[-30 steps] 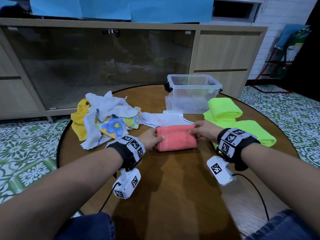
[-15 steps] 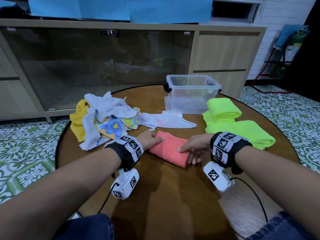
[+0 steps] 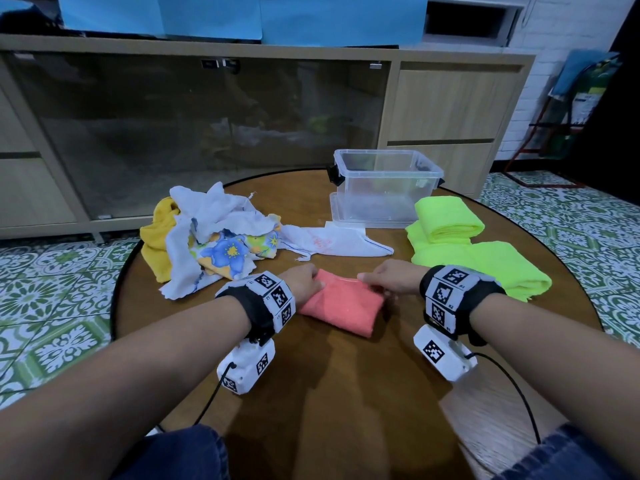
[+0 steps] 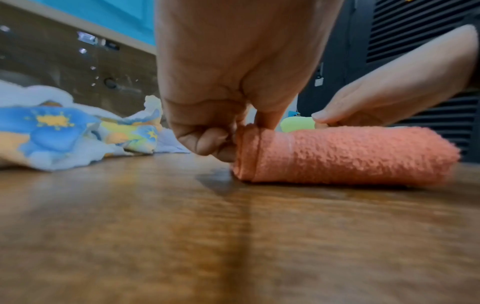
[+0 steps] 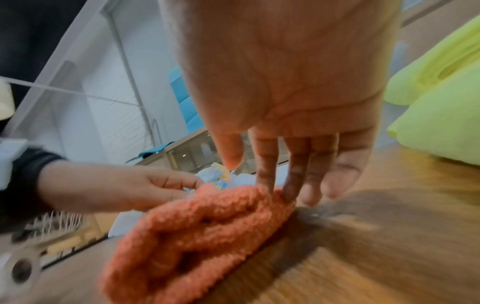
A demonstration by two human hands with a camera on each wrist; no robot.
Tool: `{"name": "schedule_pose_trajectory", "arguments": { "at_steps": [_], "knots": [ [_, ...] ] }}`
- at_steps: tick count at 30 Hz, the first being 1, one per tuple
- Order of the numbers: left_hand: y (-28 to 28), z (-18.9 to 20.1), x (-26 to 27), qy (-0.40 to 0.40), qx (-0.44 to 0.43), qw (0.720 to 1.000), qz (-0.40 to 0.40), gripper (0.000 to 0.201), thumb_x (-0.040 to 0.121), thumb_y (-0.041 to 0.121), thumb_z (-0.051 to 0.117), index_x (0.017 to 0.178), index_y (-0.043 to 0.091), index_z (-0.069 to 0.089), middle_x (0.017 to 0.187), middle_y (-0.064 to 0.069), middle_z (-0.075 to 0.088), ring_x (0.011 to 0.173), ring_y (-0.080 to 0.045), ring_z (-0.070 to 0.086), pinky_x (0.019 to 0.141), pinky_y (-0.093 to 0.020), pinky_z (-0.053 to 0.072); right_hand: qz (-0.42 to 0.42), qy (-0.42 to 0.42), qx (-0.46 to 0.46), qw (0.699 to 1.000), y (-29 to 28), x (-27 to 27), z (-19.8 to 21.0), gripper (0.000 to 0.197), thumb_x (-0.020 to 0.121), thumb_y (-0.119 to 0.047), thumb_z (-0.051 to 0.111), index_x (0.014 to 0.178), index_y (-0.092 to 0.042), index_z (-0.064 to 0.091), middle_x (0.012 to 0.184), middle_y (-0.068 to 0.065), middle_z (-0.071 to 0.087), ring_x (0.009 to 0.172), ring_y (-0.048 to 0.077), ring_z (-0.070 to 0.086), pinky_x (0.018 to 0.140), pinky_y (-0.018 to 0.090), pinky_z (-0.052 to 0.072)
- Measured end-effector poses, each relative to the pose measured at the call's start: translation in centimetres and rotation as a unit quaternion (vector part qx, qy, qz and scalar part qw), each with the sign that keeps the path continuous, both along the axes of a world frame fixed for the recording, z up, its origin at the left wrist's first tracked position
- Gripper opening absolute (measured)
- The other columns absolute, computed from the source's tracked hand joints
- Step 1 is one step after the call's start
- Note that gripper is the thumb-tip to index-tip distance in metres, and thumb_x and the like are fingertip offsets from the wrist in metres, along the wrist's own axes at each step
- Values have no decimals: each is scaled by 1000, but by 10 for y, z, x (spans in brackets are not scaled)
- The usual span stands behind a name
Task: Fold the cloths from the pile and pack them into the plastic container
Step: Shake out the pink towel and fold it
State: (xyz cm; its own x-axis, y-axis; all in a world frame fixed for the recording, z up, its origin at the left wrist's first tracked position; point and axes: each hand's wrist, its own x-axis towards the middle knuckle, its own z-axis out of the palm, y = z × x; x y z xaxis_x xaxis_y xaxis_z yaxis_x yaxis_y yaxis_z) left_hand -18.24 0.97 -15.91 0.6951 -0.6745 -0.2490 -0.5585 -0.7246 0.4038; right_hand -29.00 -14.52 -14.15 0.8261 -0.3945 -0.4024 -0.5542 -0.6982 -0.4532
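Observation:
A folded coral cloth lies on the round wooden table in front of me. My left hand pinches its left end with curled fingers and thumb. My right hand rests straight fingertips on the cloth's far right edge, thumb raised above it. The clear plastic container stands open at the table's far side. The pile of unfolded cloths, yellow, white and flowered, sits at the far left.
Two folded neon green cloths lie at the right, one nearer the container. A flat white cloth lies between pile and container. A low wood and glass cabinet stands behind the table.
The coral cloth was turned at an angle and its right end shifted toward me; my right hand dipped toward me, then returned to the cloth's far edge. My left hand stayed at its left end.

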Motion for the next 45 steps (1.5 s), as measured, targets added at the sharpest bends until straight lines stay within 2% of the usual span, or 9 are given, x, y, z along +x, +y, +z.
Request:
{"name": "schedule_pose_trajectory", "arguments": {
  "at_steps": [5,13,16,20,25,28,32,37,45],
  "knots": [
    [4,2,3,-19,17,999,-35,43,99,25,40,141,15,37,141,-8,46,125,-22,47,98,-31,38,13,-55,-42,998,14,6,-10,29,89,-31,60,108,-10,56,105,8,61,85,18,54,66,29,45],
    [2,4,10,24,-9,999,-33,41,88,18,55,129,20,51,125,-4,54,112,-20,53,88,-27,45,4,75,-20,997,27,16,-10,31,85,-27,65,62,-12,50,47,-1,47,37,10,39,31,14,29],
    [6,8,18,66,-87,993,-32,32,87,10,55,118,16,57,110,-5,57,98,-20,54,76,-24,45,-30,96,1,995,23,13,-5,20,86,-21,62,73,-9,52,57,3,46,46,15,43,38,20,38],
    [24,18,36,132,-158,977,-62,35,79,-13,48,84,18,62,85,-11,61,77,-23,55,69,-30,47,-119,31,-1,992,3,7,0,24,85,-21,58,101,-4,54,85,10,54,79,26,57,68,33,53],
    [35,10,42,47,-43,990,-129,34,83,-7,54,94,22,70,95,9,60,91,-5,52,79,-14,39,-134,10,-43,990,-7,5,5,18,84,-18,58,96,-6,52,72,5,46,61,16,45,47,23,36],
    [25,8,29,-46,-7,989,-140,28,89,7,52,94,27,71,103,10,61,102,-8,54,89,-22,42,-129,2,-37,991,-7,7,2,19,84,-19,60,97,-6,55,82,8,52,67,18,47,49,23,37],
    [6,7,-8,-144,55,966,-209,43,91,42,48,132,29,48,137,-1,43,127,-21,39,106,-40,35,-137,-46,-81,986,-10,10,3,24,84,-21,61,99,-3,58,81,9,53,69,21,50,42,24,36],
    [-2,-10,-42,-113,193,940,-259,79,92,63,31,150,27,-7,158,0,-10,145,-26,-13,117,-50,0,-96,-105,-166,976,-15,3,5,17,85,-18,58,74,-10,48,85,9,52,84,28,53,65,27,35],
    [4,1,-27,-92,213,946,-226,84,94,59,29,149,10,-12,156,-6,-19,145,-23,-15,118,-44,-2,132,-47,-161,977,23,6,-10,31,82,-13,59,68,-25,34,70,-5,43,71,18,46,51,20,30]
  ]
}}
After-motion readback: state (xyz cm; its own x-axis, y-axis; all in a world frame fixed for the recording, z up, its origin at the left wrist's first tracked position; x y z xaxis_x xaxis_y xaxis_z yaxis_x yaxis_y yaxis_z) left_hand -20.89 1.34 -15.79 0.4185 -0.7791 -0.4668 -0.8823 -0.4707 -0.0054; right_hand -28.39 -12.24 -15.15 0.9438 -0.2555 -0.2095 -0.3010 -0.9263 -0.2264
